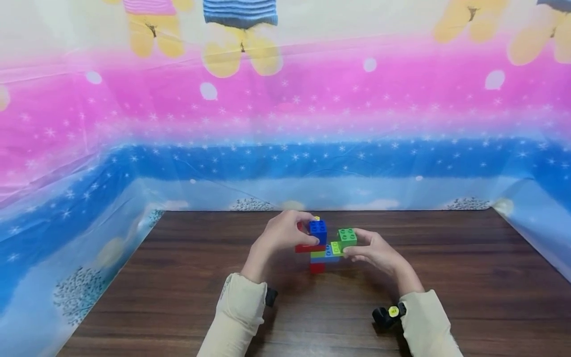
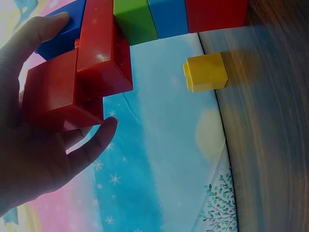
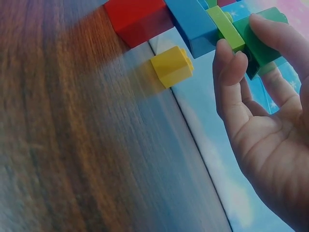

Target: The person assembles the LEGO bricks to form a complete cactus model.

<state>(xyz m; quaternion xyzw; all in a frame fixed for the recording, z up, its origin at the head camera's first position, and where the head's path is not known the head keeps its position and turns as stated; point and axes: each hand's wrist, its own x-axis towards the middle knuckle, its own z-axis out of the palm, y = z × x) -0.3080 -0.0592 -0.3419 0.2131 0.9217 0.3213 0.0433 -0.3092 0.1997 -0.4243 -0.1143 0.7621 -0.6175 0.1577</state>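
Note:
A toy-brick structure stands on the table, with a red brick (image 1: 317, 268) at its foot and light-blue (image 3: 193, 29) and lime (image 3: 226, 29) bricks above it. My left hand (image 1: 281, 233) holds the upper left part, its thumb on a dark blue brick (image 1: 318, 238). Red bricks (image 2: 50, 92) lie within that hand's curled fingers in the left wrist view. On the other side, my right hand (image 1: 379, 252) pinches a green brick (image 1: 347, 238) between thumb and fingers. This green brick sits on the structure's right arm, over the lime brick.
Behind the structure, a loose yellow brick (image 2: 207, 71) stands on the dark wooden table (image 1: 178, 297). A patterned cloth (image 1: 285, 114) hangs along the table's back and sides. Black wrist cameras (image 1: 384, 316) hang close to the tabletop.

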